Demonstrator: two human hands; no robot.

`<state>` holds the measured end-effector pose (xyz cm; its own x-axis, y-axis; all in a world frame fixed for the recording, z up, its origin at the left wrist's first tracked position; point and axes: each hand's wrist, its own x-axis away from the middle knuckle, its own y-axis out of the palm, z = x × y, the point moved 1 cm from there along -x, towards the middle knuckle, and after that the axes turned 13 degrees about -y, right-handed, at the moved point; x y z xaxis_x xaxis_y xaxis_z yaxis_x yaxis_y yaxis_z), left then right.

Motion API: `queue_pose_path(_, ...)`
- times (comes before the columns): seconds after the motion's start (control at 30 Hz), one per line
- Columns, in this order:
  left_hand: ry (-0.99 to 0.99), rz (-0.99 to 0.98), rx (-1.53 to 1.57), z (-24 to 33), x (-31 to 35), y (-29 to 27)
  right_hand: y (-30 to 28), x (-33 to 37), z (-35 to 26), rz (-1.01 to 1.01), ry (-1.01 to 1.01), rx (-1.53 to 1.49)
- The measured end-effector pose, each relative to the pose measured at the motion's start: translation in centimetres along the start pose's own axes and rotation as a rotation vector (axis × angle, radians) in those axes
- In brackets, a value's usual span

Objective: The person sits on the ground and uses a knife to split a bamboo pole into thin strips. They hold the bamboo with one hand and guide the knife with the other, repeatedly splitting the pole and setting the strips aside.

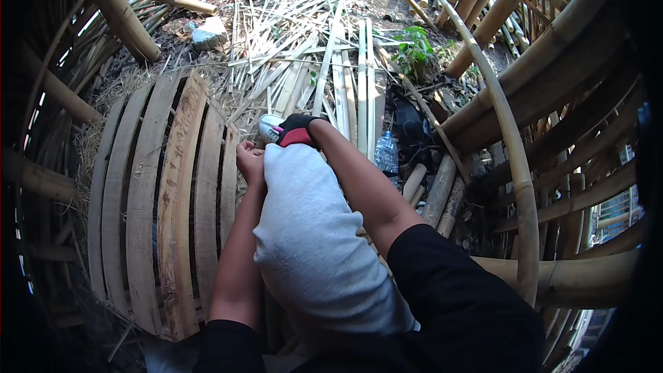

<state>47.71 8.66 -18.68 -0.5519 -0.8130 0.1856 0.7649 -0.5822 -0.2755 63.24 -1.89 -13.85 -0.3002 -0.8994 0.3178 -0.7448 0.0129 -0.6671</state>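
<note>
My left hand [250, 161] is bare and curled closed beside my raised knee, in light grey trousers [304, 214]. Whatever its fingers hold, if anything, is hidden. Just past the knee is my right hand [297, 130], in a black and red glove, bent at the wrist. Its fingers are turned away and mostly hidden, so their grip does not show. Next to the glove, a white and grey shoe tip [268, 128] with a bit of pink shows between the two hands.
A slatted wooden platform [148, 200] stands at my left. Split bamboo strips [338, 76] cover the ground ahead. A clear plastic bottle [387, 153] and a black bag [409, 121] lie to the right, by a leaning bamboo pole [507, 117]. Bamboo railings [539, 83] rise on both sides.
</note>
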Motion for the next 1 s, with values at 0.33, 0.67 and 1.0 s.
queue_pose_path(0.33,-0.064,0.049,-0.158,1.2,-0.3,0.5,0.1,0.7,0.3,0.104,0.065,-0.051)
queue_pose_path(0.67,-0.044,-0.552,0.154,-0.4,0.7,0.5,2.8,4.2,2.6,0.091,0.094,-1.106)
queue_pose_path(1.0,0.013,-0.201,-0.172,-5.6,3.7,1.1,5.3,3.9,0.5,0.518,-0.128,-0.313)
